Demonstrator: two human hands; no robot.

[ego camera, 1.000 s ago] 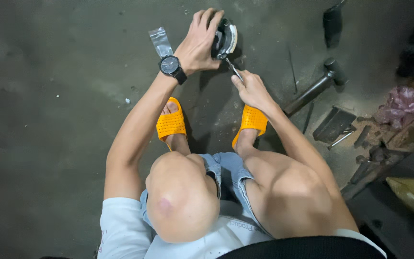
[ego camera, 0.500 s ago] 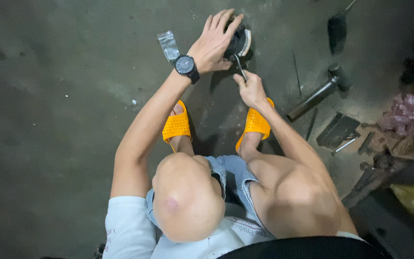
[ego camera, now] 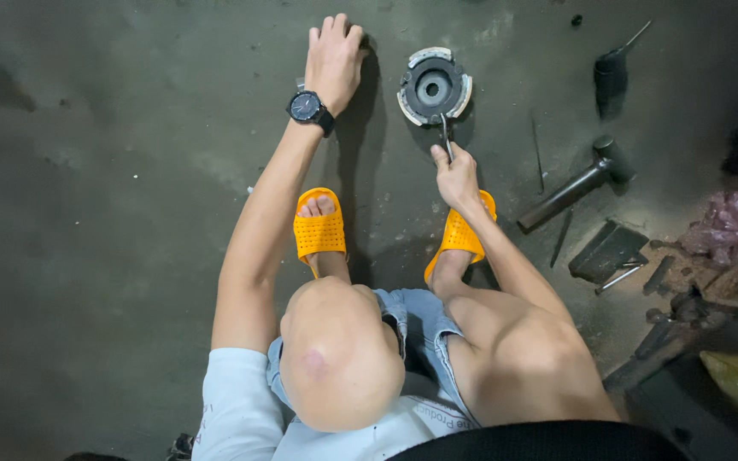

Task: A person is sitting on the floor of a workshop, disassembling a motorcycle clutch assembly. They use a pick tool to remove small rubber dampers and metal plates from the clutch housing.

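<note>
A round metal clutch assembly point(ego camera: 434, 87) is seen lying flat on the dark concrete floor point(ego camera: 113, 171), ahead of two orange slippers point(ego camera: 319, 226). A slim metal tool point(ego camera: 446, 137) is gripped in the closed right hand point(ego camera: 456, 175), its tip set against the assembly's near edge. The left hand point(ego camera: 332, 58) (a black wristwatch point(ego camera: 307, 107) worn behind it) is pressed open on the floor beside the part, holding nothing. A hammer point(ego camera: 576, 183) is seen well to the right.
</note>
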